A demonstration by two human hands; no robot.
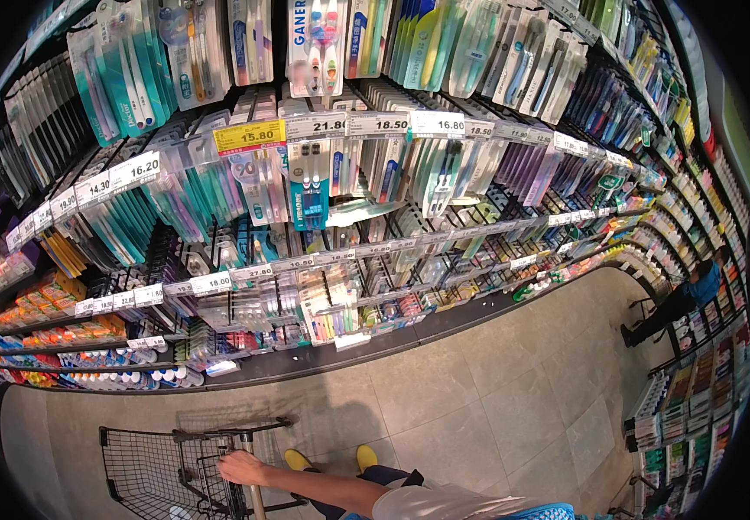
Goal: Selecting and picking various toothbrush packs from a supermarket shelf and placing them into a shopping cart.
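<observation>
My left hand [242,467] grips the handlebar [257,500] of a black wire shopping cart [137,465], low and to the left. The bare forearm reaches across from a pale sleeve. A whitish item [180,513] lies in the cart, cut off by the picture's lower edge. My right hand is out of view. Before me, packaged toothbrushes [427,55] hang in rows on hooks. One hanging pack has a teal lower part [310,207], and beside it a pale pack [365,212] sticks out at a slant.
Price strips, one with a yellow tag [249,136], run along the shelf. Boxed goods [50,296] fill the left shelves. A dark shelf base [414,338] borders the tiled floor [479,390]. My yellow shoes [366,457] point towards it. At right, a person [687,296] stands by another shelf.
</observation>
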